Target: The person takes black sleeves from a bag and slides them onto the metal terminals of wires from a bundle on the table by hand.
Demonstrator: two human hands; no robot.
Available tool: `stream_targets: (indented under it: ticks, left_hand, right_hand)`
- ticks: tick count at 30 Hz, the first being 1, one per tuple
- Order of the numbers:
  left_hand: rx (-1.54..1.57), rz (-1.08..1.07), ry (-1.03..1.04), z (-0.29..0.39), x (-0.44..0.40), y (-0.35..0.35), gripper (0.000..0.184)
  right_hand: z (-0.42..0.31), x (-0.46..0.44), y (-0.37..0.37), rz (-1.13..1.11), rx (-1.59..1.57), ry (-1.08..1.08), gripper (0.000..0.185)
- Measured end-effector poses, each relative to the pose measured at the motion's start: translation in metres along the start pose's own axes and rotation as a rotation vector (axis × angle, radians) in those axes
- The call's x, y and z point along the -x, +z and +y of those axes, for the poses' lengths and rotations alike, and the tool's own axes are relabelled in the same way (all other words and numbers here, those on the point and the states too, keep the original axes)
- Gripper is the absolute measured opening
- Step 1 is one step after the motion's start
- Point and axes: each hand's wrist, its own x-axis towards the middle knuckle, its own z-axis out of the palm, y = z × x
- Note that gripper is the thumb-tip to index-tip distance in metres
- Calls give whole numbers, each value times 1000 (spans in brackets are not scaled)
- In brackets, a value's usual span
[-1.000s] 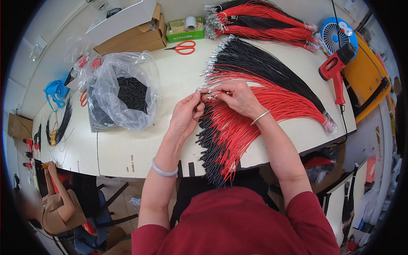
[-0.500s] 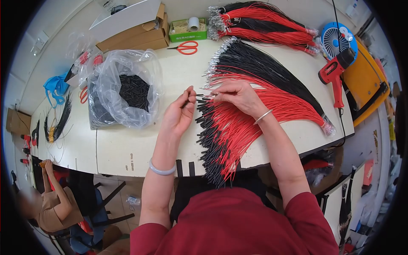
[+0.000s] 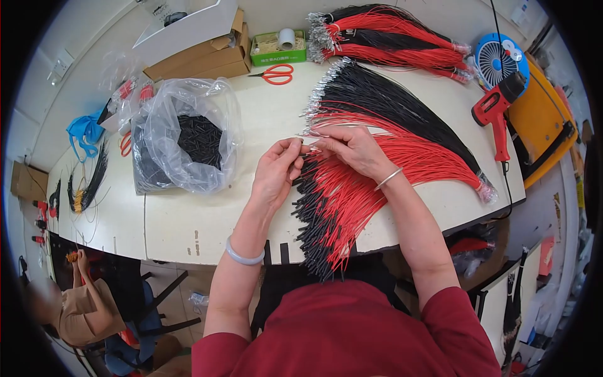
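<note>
My left hand [image 3: 276,173] is closed in a pinch on a short black tube, mostly hidden by the fingertips. Right beside it, my right hand [image 3: 355,151] pinches the end of a wire, whose colour I cannot make out under the fingers. The fingertips of both hands nearly meet. Under my right hand fans a bundle of red wires [image 3: 414,160], many with black tubes [image 3: 311,232] on their near ends. Black wires [image 3: 389,94] with bare silvery tips lie behind them. To the left, a clear plastic bag [image 3: 163,107] holds loose black tubes [image 3: 200,141].
Red-handled scissors [image 3: 277,74] lie before a green box [image 3: 279,55] and a cardboard box [image 3: 207,63]. More bundled wires [image 3: 389,38] rest at the back. A red heat gun [image 3: 499,113] and blue fan [image 3: 499,60] stand right. Another person [image 3: 85,308] sits at left.
My left hand has moved right and its fingertips have come up to those of my right hand. The black tube that showed at its fingertips is now mostly covered.
</note>
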Motion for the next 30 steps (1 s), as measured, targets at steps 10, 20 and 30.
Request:
stream_targets:
  ticks: [10,20,30]
  left_hand:
    - [-55,5,25,-6,-4,-2,20]
    - [-351,71,69,-5,0,4,21]
    - [-359,94,83,-3,-3,3,23]
  right_hand:
    - [-8,3,4,-12,309,41,19]
    - [-1,3,8,72,342,-121,13]
    - [-7,-1,3,74,202,-116,12]
